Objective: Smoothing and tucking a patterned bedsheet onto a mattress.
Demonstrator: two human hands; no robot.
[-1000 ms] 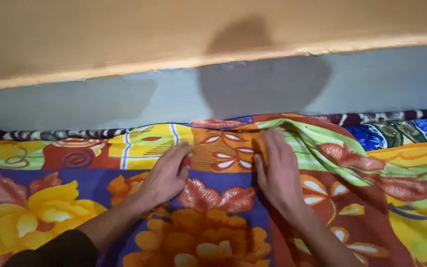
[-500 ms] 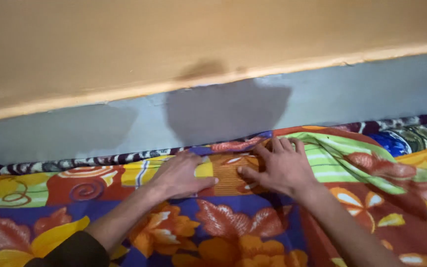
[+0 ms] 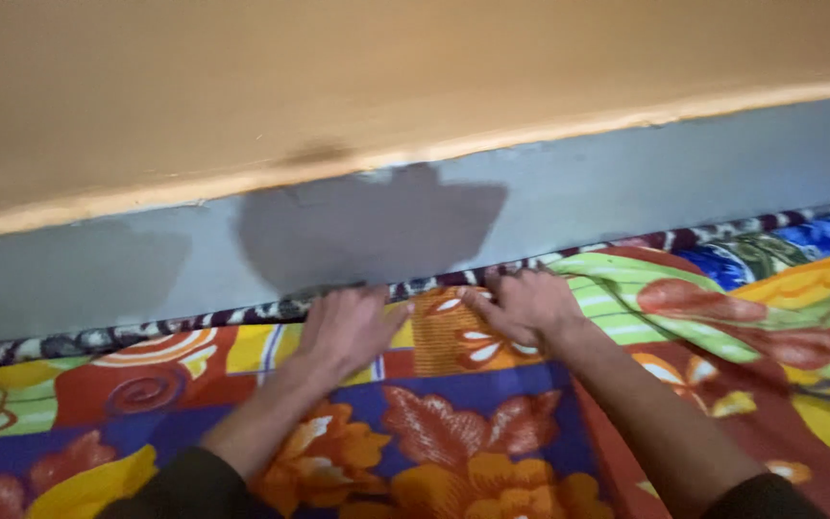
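Nearest the camera, two dark sleeves enter from the bottom edge, and bare forearms run up from them across a brightly printed cloth bedsheet point(image 3: 434, 432), whose near part shows large orange and red flowers on a purple ground. Further up, the sheet's border band carries yellow, red, orange and green panels with swirls and white-petalled leaves. The left hand point(image 3: 350, 325) lies palm down on this band, fingers spread flat and pressing the cloth at its far edge; it grips nothing that can be seen. Just beside it, a little apart, the right hand point(image 3: 527, 304) also rests on the band, its fingers curled down over the far edge of the sheet, so whether they pinch the cloth cannot be told. To the right of that hand the sheet rises in a rumpled green-striped fold point(image 3: 646, 303) with red leaf shapes, and beyond it a blue and yellow patch reaches the right edge. Along the sheet's far edge runs a narrow dark-and-white patterned strip of fabric point(image 3: 146, 332), lying against the grey lower band of the wall point(image 3: 674, 183). Shadows of the person fall on that grey band, and above it the wall is painted ochre point(image 3: 338, 67)
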